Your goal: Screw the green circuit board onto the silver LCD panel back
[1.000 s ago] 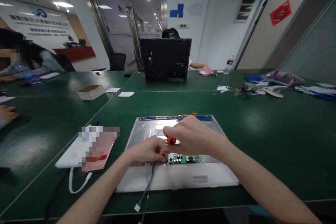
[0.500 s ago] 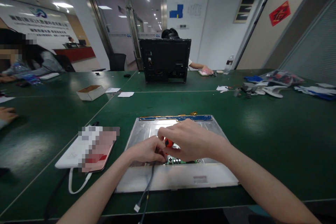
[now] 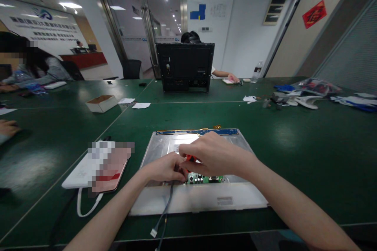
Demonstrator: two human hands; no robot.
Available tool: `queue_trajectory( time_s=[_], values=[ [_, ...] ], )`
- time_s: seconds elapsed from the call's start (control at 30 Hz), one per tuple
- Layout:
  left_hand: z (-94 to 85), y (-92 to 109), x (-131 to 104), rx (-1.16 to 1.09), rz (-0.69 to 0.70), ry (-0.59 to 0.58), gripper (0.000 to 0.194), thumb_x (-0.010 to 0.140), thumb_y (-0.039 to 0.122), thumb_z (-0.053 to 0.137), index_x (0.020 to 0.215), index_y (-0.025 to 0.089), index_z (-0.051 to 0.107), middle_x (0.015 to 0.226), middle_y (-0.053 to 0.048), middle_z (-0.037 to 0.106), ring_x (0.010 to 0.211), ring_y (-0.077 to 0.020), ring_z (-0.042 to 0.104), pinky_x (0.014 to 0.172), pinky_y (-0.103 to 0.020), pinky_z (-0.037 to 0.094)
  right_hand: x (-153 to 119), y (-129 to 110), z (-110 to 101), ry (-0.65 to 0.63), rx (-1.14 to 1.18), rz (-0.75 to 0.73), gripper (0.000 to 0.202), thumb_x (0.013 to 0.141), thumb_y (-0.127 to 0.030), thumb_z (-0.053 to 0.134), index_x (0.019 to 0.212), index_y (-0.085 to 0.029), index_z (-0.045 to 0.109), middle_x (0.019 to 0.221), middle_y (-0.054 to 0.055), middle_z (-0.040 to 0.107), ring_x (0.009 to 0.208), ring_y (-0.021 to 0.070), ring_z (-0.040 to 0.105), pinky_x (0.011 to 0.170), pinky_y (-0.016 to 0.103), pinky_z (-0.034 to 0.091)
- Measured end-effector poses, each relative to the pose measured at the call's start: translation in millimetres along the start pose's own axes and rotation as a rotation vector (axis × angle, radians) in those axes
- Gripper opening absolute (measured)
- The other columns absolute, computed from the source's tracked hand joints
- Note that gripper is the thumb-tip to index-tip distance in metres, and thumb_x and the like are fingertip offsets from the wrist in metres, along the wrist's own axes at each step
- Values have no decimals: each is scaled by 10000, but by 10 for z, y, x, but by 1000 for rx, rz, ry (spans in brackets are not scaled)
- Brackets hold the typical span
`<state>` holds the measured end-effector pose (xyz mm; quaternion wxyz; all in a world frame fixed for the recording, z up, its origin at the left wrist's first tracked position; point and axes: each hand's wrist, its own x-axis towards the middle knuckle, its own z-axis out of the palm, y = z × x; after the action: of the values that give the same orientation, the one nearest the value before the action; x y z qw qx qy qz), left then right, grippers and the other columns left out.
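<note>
A flat silver display panel (image 3: 197,200) lies on the table in front of me, with a green circuit board (image 3: 206,179) on its lower middle. My right hand (image 3: 216,156) is closed around the red-and-black handle of what looks like a screwdriver (image 3: 191,158), held over the board. Its tip is hidden behind my fingers. Close beside it, my left hand (image 3: 167,168) has its fingers pinched together at the board's left end; what they grip is hidden. From beneath that hand a dark cable (image 3: 168,204) with a white plug runs off the panel's near edge.
A white device and a pink phone (image 3: 113,178) lie left of the panel. Farther back are a small cardboard box (image 3: 102,104), papers (image 3: 141,106) and a black monitor housing (image 3: 185,68). Loose parts and bags (image 3: 312,88) lie far right. Other people sit around the table.
My right hand has turned slightly on the red handle and its fingers have shifted up a little. More of the green board shows below it. My left hand stays nearly still.
</note>
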<state>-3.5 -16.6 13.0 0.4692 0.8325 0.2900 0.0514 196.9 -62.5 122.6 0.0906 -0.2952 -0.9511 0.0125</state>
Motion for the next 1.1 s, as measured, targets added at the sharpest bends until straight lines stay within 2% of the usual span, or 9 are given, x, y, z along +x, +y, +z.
queue_trajectory(
  time_s=[0.1, 0.27, 0.5, 0.67, 0.87, 1.1],
  values=[
    [1, 9, -4, -9, -11, 13, 36, 703, 179, 660, 723, 156, 680, 662, 12, 646, 610, -122, 552, 555, -208, 397, 8, -23, -24, -29, 30, 23, 127, 869, -294, 492, 939, -192, 519, 704, 3, 629, 552, 109, 461, 508, 259, 178],
    [3, 3, -8, 3, -32, 14, 84, 736, 226, 657, 760, 155, 696, 648, 8, 643, 584, -115, 544, 534, -205, 393, 3, -38, -47, -38, 84, -1, 271, 811, -254, 534, 1065, -179, 474, 812, 23, 663, 597, 121, 502, 507, 252, 192],
    [-4, 15, -9, 16, -30, 42, 56, 712, 211, 673, 714, 155, 670, 665, 16, 630, 638, -126, 567, 573, -207, 414, 10, -5, -27, -29, 62, 17, 193, 885, -363, 523, 958, -185, 511, 762, 18, 652, 593, 118, 509, 515, 252, 201],
    [-4, 16, -7, 2, -35, 7, 47, 726, 194, 661, 739, 160, 692, 706, 4, 664, 652, -129, 585, 595, -215, 430, 18, -10, -26, -23, 47, 27, 137, 882, -293, 500, 965, -185, 514, 750, 12, 648, 578, 116, 496, 511, 250, 195],
    [-3, 18, -2, 3, -36, 0, 76, 734, 208, 666, 778, 164, 708, 682, 9, 665, 615, -117, 565, 573, -209, 417, -2, -28, -35, -10, 87, -13, 245, 791, -218, 531, 1025, -172, 477, 837, 28, 658, 614, 128, 510, 509, 251, 204],
    [-23, 63, -13, 52, -29, 38, 72, 711, 225, 684, 708, 158, 658, 699, 13, 637, 653, -129, 554, 576, -216, 399, 8, 19, -2, 3, 67, -11, 206, 869, -377, 547, 933, -190, 492, 792, 20, 656, 617, 119, 515, 522, 251, 203]
  ],
)
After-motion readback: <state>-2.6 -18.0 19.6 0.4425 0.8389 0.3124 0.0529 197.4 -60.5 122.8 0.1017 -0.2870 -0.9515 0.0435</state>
